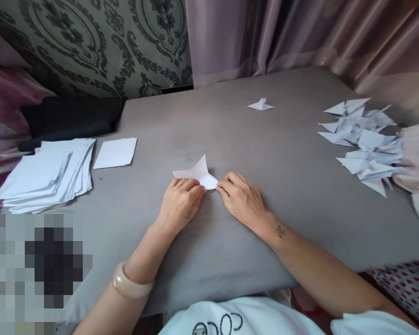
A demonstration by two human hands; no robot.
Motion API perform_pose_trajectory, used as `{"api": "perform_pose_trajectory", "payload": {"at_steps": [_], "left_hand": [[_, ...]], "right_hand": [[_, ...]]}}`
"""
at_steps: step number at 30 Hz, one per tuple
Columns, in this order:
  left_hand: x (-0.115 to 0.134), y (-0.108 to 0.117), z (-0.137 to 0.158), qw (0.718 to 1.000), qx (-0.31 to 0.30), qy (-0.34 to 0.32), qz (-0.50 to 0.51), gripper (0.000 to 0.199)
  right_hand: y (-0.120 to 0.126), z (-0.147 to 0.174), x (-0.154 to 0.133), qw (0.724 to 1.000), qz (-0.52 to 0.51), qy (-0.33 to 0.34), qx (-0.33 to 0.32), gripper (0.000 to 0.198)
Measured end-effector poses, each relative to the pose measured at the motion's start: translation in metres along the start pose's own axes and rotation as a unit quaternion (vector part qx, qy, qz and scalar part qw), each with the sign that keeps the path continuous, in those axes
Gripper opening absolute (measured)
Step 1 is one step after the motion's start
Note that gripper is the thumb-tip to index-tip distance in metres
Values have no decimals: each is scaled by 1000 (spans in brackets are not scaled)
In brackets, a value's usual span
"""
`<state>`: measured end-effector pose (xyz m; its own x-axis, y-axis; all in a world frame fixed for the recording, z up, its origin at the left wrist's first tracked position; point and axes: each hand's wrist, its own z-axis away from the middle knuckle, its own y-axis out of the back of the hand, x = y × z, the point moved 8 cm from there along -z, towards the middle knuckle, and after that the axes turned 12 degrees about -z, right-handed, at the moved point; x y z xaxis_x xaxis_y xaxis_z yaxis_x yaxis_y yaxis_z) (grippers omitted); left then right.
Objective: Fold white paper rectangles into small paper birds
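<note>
A partly folded white paper (203,173) is between my hands near the middle of the grey-covered table. One pointed flap stands up and another points left. My left hand (183,200) has its fingers closed on the paper's lower left part and covers some of it. With thumb and forefinger, my right hand (239,195) pinches the right tip of the same paper. A pale bangle (131,282) circles my left forearm.
To the left lie a stack of white sheets (52,172), a smaller pile of square paper (115,152) and a black cloth-like item (73,116). One folded paper bird (261,105) sits at the back; a heap of folded papers (366,139) lies right. Curtains (230,42) hang behind.
</note>
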<state>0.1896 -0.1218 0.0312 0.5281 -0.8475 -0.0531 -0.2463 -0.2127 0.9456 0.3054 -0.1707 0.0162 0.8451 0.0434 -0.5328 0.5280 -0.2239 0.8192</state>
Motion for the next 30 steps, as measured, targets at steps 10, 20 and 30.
{"api": "perform_pose_trajectory", "payload": {"at_steps": [10, 20, 30], "left_hand": [[-5, -1, 4, 997, -65, 0, 49, 35], [-4, 6, 7, 992, -112, -17, 62, 48], [-1, -2, -9, 997, -48, 60, 9, 21]], "right_hand": [[0, 0, 1, 1000, -10, 1, 6, 17], [-1, -2, 1, 1000, -2, -5, 16, 22], [-2, -4, 5, 999, -28, -25, 16, 23]]}}
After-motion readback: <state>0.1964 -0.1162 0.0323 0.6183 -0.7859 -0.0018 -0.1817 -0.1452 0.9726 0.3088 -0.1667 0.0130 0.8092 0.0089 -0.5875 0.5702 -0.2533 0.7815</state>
